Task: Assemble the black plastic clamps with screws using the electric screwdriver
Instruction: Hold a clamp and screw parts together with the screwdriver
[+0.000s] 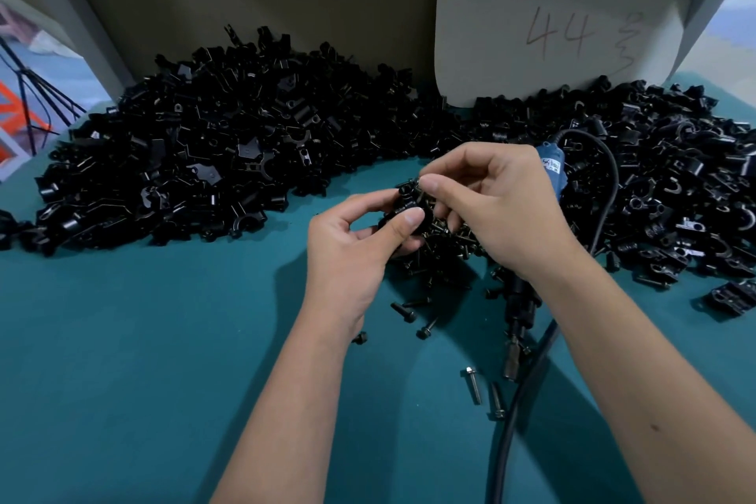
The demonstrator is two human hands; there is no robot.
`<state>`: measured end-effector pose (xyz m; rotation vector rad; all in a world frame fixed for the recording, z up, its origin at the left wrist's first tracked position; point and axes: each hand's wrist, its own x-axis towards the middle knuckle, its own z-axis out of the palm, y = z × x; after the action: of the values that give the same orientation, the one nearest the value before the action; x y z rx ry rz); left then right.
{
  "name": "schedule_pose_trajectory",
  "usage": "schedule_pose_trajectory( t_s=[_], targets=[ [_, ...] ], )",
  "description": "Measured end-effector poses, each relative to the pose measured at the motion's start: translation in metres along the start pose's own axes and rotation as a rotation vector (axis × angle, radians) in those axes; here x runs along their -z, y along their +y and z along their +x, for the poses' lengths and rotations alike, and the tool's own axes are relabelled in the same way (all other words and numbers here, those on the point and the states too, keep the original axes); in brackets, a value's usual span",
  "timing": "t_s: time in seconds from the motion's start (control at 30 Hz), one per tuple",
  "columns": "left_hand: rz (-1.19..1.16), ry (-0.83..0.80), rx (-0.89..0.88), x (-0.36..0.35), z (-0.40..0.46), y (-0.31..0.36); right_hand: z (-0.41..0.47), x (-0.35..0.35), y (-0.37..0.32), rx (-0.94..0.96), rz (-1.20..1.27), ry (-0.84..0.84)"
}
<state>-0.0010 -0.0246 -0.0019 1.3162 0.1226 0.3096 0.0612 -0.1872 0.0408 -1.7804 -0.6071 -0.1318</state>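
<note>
My left hand (356, 254) grips a black plastic clamp (409, 205) above the teal table. My right hand (495, 200) pinches a small black screw (415, 181) at the top of that clamp with thumb and forefinger. The blue electric screwdriver (553, 172) lies on the table under my right wrist, its dark metal tip (516, 333) pointing toward me. Under both hands lies a small heap of black screws (439, 254). A few loose screws (474, 383) lie nearer to me.
A large pile of black clamp parts (204, 160) fills the left and back of the teal table (143, 340). Another pile (675, 184) covers the right. A cardboard sheet marked 44 (560, 20) leans on the back wall. The screwdriver's black cable (519, 401) runs toward me.
</note>
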Motion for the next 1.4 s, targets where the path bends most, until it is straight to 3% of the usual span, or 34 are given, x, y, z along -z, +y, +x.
schedule_pose_trajectory(
  t_s=[0.27,0.43,0.53,0.7,0.87,1.03,1.23,1.4],
  targets=[
    [-0.097,0.013,0.028,-0.004,-0.003,0.007,-0.003,-0.011,-0.001,-0.012,0.001,0.017],
    [-0.083,-0.003,0.034,-0.004,-0.005,0.009,-0.005,-0.017,-0.001,0.017,-0.233,0.048],
    [-0.050,-0.021,0.047,-0.005,-0.006,0.009,-0.007,-0.015,-0.004,0.078,-0.361,-0.061],
    [-0.074,-0.041,0.035,0.000,-0.004,0.010,-0.006,-0.010,-0.008,0.065,-0.404,-0.221],
    [-0.078,-0.067,0.025,-0.002,-0.004,0.010,-0.007,-0.015,-0.009,0.023,-0.361,-0.120],
    [-0.096,-0.059,0.039,-0.002,-0.003,0.010,-0.005,-0.005,-0.007,0.045,-0.375,-0.241],
    [-0.053,-0.064,0.043,-0.001,-0.003,0.012,-0.008,-0.015,-0.008,0.045,-0.410,-0.144],
    [-0.035,-0.046,0.035,0.005,-0.002,0.016,-0.007,-0.013,-0.008,0.066,-0.392,-0.214]
  ],
)
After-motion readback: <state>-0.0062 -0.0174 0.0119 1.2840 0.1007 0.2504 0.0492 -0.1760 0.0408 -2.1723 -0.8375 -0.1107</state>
